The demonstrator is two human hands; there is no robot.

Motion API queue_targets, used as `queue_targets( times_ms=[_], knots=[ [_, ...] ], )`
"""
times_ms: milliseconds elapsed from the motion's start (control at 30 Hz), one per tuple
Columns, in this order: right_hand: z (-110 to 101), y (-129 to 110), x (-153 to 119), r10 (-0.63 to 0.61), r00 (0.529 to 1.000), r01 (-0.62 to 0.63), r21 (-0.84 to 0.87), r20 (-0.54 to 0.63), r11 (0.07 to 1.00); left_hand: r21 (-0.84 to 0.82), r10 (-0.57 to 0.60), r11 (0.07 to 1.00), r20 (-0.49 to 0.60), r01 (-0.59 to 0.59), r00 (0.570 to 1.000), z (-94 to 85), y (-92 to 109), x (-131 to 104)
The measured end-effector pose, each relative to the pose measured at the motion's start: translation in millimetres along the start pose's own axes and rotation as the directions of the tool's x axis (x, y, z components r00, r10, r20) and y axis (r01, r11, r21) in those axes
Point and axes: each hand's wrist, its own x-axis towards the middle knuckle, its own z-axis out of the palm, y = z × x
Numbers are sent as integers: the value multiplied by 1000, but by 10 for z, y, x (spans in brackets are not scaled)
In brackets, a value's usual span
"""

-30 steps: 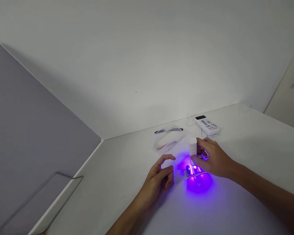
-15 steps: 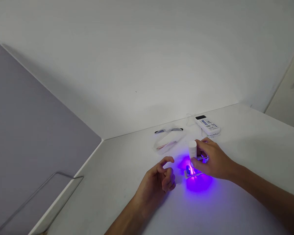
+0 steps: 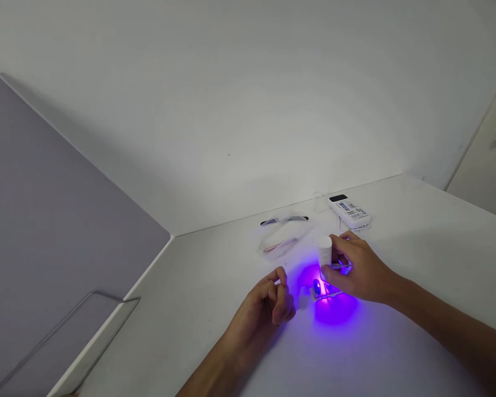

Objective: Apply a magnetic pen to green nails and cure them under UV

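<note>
My right hand (image 3: pixel 361 273) grips a small white UV lamp (image 3: pixel 324 251) upright between thumb and fingers. Violet light shines down from it onto the table. Below the lamp are a small dark-blue round piece (image 3: pixel 316 286) and a pale, wavy-edged item (image 3: pixel 313 294), partly hidden by my fingers and the glare. To the left, my left hand (image 3: pixel 268 306) rests by the glow, apart from the lamp. Its fingers are curled in toward the palm, with nothing visible in them.
Behind the hands lies a clear plastic bag (image 3: pixel 279 237) with a slim pinkish tool inside. A white power bank (image 3: pixel 350 212) with a dark end and a cable sits near the wall. A thin grey metal rod (image 3: pixel 95 292) crosses the left edge of the white table (image 3: pixel 169 309).
The index finger of my left hand has curled inward from a more stretched position. My right hand and the lamp stay in place, with the violet light still on.
</note>
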Motion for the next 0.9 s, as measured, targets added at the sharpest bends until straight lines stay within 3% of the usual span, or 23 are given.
queue_targets(
  times_ms=[500, 900],
  knots=[
    [2, 5, -17, 7, 1000, -7, 7, 7, 1000, -39, -5, 999, 54, 7, 999, -12, -7, 32],
    [2, 19, -14, -10, 1000, 10, -1, 0, 1000, 14, 2, 1000, 195, -5, 981, 88, -7, -101]
  ],
)
